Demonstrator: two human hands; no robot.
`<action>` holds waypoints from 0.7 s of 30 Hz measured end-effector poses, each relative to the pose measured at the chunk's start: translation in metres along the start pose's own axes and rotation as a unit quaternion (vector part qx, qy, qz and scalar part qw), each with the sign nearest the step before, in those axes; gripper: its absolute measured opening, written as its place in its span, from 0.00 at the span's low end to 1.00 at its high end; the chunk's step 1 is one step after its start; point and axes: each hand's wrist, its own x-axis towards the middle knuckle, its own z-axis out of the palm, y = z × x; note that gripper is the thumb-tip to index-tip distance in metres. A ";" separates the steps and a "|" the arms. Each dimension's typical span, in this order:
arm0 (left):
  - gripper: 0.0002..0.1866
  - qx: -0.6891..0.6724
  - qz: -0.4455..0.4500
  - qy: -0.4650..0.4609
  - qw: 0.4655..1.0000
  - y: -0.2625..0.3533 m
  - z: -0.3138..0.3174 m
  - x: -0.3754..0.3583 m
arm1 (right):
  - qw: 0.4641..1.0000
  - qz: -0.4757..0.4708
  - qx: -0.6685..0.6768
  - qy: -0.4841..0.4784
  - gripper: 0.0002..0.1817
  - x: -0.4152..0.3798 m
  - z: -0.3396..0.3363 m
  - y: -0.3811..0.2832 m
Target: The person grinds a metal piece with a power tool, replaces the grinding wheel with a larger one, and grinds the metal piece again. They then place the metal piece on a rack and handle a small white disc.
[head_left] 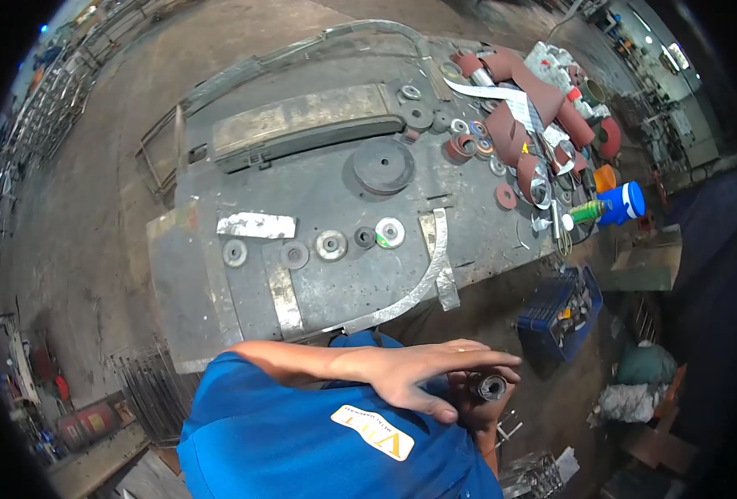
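Note:
My left hand [422, 376] reaches across my body with fingers stretched out and thumb apart, over and beside my right hand. My right hand [465, 403], partly hidden behind it, is wrapped round a dark cylindrical piece with a round hole in its end [492, 387]. The hole faces up toward the camera. Ahead of my hands, a curved flat metal strip [410, 298] lies along the near edge of the workbench [343, 299]. Behind it sit a row of round discs, among them a white-faced disc [390, 232] and a dark ring [364, 238].
A thick dark wheel [383, 166] lies mid-bench, near a long metal guard [310, 137]. Brown abrasive belts [539, 96] and small discs crowd the right side, with a blue jug [622, 204] at the edge. A blue crate [559, 316] stands on the floor to the right.

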 end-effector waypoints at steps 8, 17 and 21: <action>0.40 0.039 -0.037 0.093 0.994 -0.012 -0.063 0.004 | 0.987 0.052 -0.132 -0.082 0.14 0.060 0.028 -0.022; 0.22 0.255 0.060 0.084 0.961 -0.021 -0.044 0.044 | 0.986 -0.088 -0.074 -0.117 0.15 0.079 0.006 0.004; 0.13 0.306 0.101 0.227 0.919 -0.024 -0.036 0.054 | 0.982 -0.079 -0.119 -0.120 0.12 0.081 -0.001 0.005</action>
